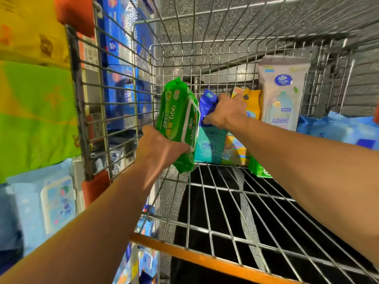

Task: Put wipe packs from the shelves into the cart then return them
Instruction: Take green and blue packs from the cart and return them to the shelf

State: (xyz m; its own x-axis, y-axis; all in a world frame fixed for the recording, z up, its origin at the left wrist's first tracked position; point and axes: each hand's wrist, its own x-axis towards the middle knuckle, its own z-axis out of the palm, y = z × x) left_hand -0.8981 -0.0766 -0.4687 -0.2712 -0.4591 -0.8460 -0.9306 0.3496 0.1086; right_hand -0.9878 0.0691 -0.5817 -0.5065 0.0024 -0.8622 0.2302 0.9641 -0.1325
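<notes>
My left hand [162, 149] grips a green wipe pack [178, 119] by its lower end, holding it upright inside the wire cart [217, 46]. My right hand [227, 112] is closed on the top of a blue and teal wipe pack [209, 140] that stands in the cart. Beside it stand a yellow-orange pack [251, 103] and a tall pale pack [282, 93]. Another green pack [259, 169] shows partly under my right forearm.
Shelves on the left carry yellow, green [37, 115] and light blue packs [51, 201], with dark blue packs [123, 78] behind the cart's wire side. More light blue packs [338, 130] lie at the right. The cart's fold-down wire seat [235, 218] and orange handle [205, 259] are nearest me.
</notes>
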